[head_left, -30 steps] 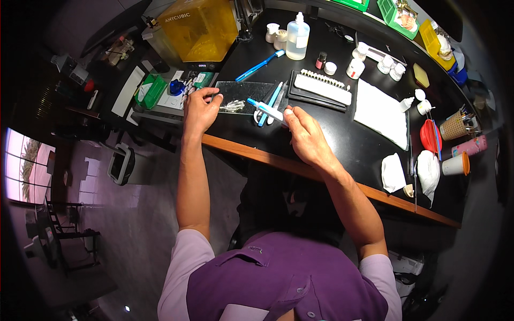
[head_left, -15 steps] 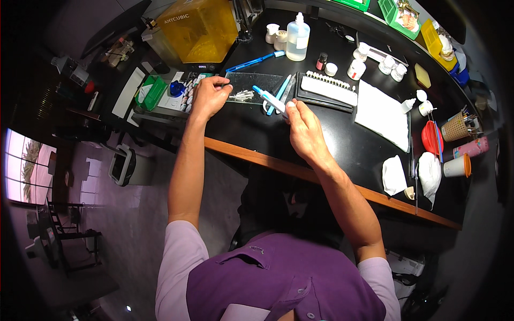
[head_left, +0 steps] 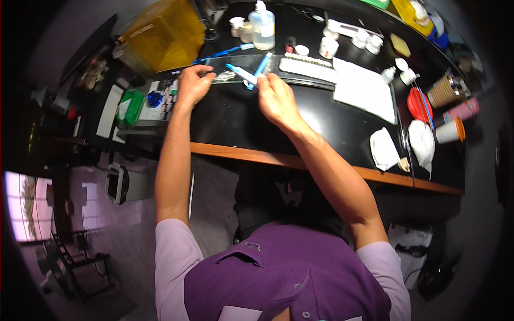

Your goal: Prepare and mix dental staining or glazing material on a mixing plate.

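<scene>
My right hand (head_left: 277, 100) is closed around a slim blue-and-white pen-shaped tool (head_left: 241, 73). Its blue end points left over a dark glass plate (head_left: 234, 63), where a small heap of white, shiny slivers (head_left: 226, 77) lies. At the plate's left edge is my left hand (head_left: 193, 89), thumb and index finger bent around that edge; the exact contact is partly hidden. Just beyond the tool, a light-blue stick-like implement (head_left: 263, 63) lies slanted, partly covered by my right hand and the tool. A blue toothbrush (head_left: 225, 52) rests behind the plate.
A white-toothed shade guide (head_left: 308, 68) and a folded white cloth (head_left: 364, 91) lie to the right. Behind stand a clear squeeze bottle (head_left: 262, 27) and white jars (head_left: 328, 47). An amber-covered box (head_left: 166, 35) and a green tray (head_left: 130, 107) are at left; a wooden desk edge (head_left: 257, 155) runs in front.
The whole view has shifted, so the desk items appear higher and farther left. The right hand still holds the tool over the plate; the left hand stays at the plate's edge.
</scene>
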Available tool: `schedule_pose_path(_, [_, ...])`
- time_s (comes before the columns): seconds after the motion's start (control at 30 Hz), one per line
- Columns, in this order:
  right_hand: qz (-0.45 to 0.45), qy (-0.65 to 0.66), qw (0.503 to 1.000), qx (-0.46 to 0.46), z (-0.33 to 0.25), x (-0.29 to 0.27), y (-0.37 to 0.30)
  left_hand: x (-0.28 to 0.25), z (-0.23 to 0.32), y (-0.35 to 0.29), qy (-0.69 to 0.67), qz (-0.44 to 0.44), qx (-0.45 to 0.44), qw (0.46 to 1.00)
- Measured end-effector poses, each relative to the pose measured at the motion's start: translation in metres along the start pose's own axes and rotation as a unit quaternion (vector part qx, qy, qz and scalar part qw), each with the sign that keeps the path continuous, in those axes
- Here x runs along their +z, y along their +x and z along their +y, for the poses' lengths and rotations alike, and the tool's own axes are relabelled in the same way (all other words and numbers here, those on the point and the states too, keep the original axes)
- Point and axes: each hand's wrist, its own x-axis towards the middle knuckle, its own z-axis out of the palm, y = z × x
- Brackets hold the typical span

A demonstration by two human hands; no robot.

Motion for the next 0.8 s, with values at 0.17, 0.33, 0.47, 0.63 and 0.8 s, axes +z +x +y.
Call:
schedule_pose_path(0.17, [0.069,0.016,0.984,-0.162,0.000,-0.013,-0.036,-0.015,-0.023,-0.011,-0.096,0.038,0.069,0.992])
schedule_pose_path(0.33, [0.087,-0.127,0.974,-0.165,0.007,-0.056,-0.088,-0.013,0.031,-0.099,-0.202,0.106,0.154,0.961])
schedule_pose_path(0.47, [0.080,-0.216,0.960,-0.157,0.024,-0.066,-0.102,0.018,0.079,-0.147,-0.217,0.087,0.201,0.951])
schedule_pose_path(0.63, [0.050,-0.242,0.955,-0.161,0.025,-0.100,-0.134,0.025,0.071,-0.158,-0.162,0.083,0.201,0.963])
schedule_pose_path(0.8, [0.097,-0.404,0.908,-0.050,0.060,-0.208,-0.159,0.025,0.095,-0.155,-0.054,-0.034,0.295,0.953])
